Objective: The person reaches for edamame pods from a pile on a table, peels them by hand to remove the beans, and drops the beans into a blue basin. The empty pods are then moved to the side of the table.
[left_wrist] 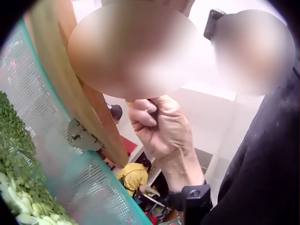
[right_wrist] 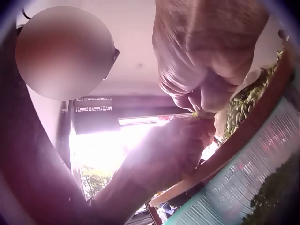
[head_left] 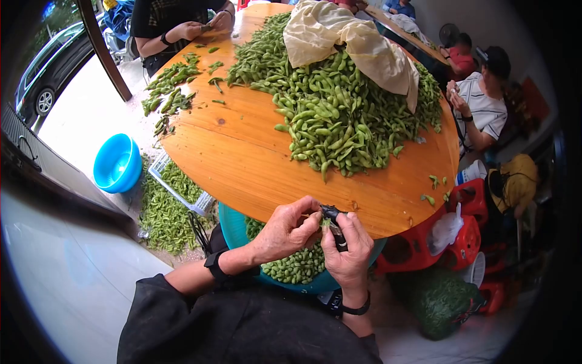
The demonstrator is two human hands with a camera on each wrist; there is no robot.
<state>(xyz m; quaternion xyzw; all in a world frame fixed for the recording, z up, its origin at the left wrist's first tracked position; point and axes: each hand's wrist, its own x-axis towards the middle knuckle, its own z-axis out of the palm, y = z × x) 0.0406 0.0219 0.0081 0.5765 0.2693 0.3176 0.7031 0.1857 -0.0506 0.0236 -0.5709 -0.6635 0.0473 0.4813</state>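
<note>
Over the table's near edge both hands meet at a small green bean pod (head_left: 326,223). My left hand (head_left: 282,233), fingers bent, pinches one end of it. My right hand (head_left: 350,252) holds the pod between thumb and fingers, with a dark black piece (head_left: 331,211) at its fingertips; what that piece is I cannot tell. Below the hands, a teal basket (head_left: 232,233) holds shelled green beans (head_left: 291,267). In the right wrist view a bit of the pod (right_wrist: 196,114) shows between the fingertips. A blurred patch hides much of the left wrist view.
A large heap of bean pods (head_left: 339,115) covers the far side of the wooden table (head_left: 242,151), partly under a cream cloth (head_left: 345,33). At left are a blue basin (head_left: 118,164) and pods on the floor (head_left: 167,221). Red stools (head_left: 412,249) stand right; other people sit around.
</note>
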